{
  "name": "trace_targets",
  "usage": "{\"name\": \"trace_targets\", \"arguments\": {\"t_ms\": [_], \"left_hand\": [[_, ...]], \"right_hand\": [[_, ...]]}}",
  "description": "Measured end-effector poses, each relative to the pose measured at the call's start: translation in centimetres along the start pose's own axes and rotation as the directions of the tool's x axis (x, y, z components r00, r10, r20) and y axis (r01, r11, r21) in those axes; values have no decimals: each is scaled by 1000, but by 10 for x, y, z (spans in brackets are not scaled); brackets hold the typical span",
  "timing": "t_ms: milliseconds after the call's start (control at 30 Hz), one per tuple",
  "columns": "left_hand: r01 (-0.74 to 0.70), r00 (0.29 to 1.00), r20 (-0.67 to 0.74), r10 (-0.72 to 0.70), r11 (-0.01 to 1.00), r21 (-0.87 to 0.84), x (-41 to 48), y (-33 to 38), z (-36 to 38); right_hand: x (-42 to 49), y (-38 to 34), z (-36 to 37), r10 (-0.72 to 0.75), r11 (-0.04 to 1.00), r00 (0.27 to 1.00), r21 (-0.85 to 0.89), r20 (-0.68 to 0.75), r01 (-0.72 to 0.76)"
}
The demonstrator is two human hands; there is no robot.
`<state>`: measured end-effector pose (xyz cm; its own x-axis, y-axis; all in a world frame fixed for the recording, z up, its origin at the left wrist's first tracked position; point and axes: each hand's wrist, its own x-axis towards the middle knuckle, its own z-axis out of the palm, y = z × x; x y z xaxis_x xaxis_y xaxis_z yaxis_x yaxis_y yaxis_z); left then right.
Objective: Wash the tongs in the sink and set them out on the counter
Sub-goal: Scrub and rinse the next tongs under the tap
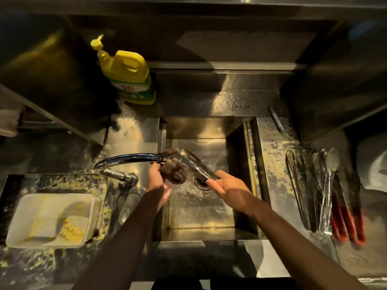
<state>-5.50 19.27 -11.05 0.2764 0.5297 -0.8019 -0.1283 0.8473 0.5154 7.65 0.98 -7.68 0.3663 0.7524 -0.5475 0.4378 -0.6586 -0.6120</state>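
Observation:
A pair of metal tongs (pixel 195 163) is held over the steel sink (pixel 254 168), its jaws pointing up-left under the faucet spout (pixel 129 159). My right hand (pixel 229 188) grips the tongs by the dark handle end. My left hand (pixel 157 180) holds a dark scrubbing pad (pixel 174 172) pressed against the tongs near the spout. Water splashes over the sink floor around the drain (pixel 202 185). Several other tongs (pixel 323 191), some with red handles, lie side by side on the right counter.
A yellow detergent bottle (pixel 127 77) stands behind the sink at the left. A white tub (pixel 52 219) with yellow residue sits on the wet left counter. A pen (pixel 276 119) lies at the back right. A white object (pixel 374 164) is at the far right edge.

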Motion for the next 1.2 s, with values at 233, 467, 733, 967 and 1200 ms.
{"name": "trace_targets", "arguments": {"t_ms": [233, 467, 733, 967, 1200], "left_hand": [[76, 996, 44, -77, 997, 25, -4, -12, 6], [-195, 981, 68, 183, 894, 404, 6, -2, 6], [-193, 953, 301, 47, 858, 477, 2, 12, -4], [-26, 985, 168, -35, 938, 345, -5, 2, 1], [-37, 986, 166, 15, 991, 130, -11, 7, -8]], "right_hand": [[12, -31, 42, -85, 996, 994, 36, 64, 83], [-1, -12, 39, -101, 985, 993, 147, 58, 91], [1, -10, 14, -40, 977, 985, 211, 166, 4], [0, -26, 21, -48, 982, 989, 186, 138, 22], [5, 15, 10, 31, 999, 999, -11, -22, -31]]}}
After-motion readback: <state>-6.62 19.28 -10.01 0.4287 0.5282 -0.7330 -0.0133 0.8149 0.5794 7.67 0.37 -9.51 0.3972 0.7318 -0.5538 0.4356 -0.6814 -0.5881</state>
